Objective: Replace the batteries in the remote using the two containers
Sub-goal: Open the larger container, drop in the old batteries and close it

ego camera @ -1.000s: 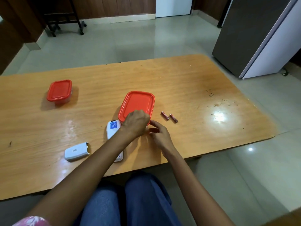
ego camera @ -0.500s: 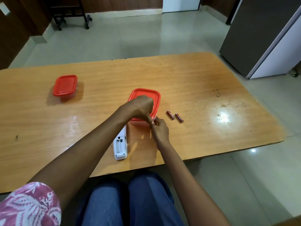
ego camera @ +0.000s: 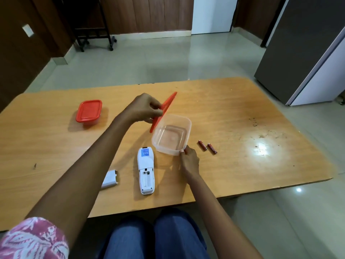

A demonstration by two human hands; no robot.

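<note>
Two hands at the clear tub, its lid off.
Left hand pinches the red lid tilted at the tub's 10 o'clock; right hand pinches its near rim. Batteries lie at 3 o'clock, remote at 7.

Glossy tiled floor, wood-panelled walls

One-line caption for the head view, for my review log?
Left hand lifts the red lid off an empty clear container steadied by the right hand; opened remote and two batteries lie nearby.
</note>
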